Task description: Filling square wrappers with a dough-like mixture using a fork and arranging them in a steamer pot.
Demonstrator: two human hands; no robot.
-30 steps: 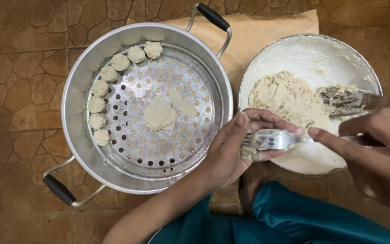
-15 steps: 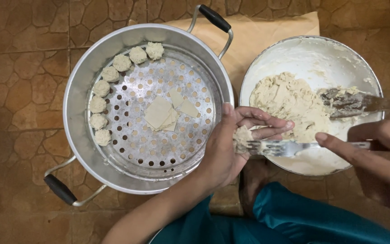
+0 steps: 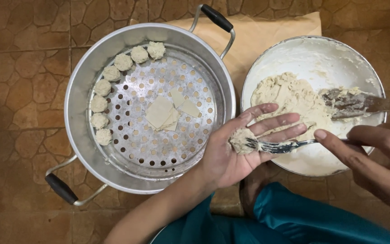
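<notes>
My left hand has opened flat since a moment ago, cradling a pale, rough dough lump; my right hand pinches the fork against it.

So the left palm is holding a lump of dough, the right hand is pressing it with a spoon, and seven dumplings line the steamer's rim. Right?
Not a spoon: the head view shows the right hand holding a fork, tines on the dough lump in the left palm. Seven dumplings do line the steamer rim.
</notes>
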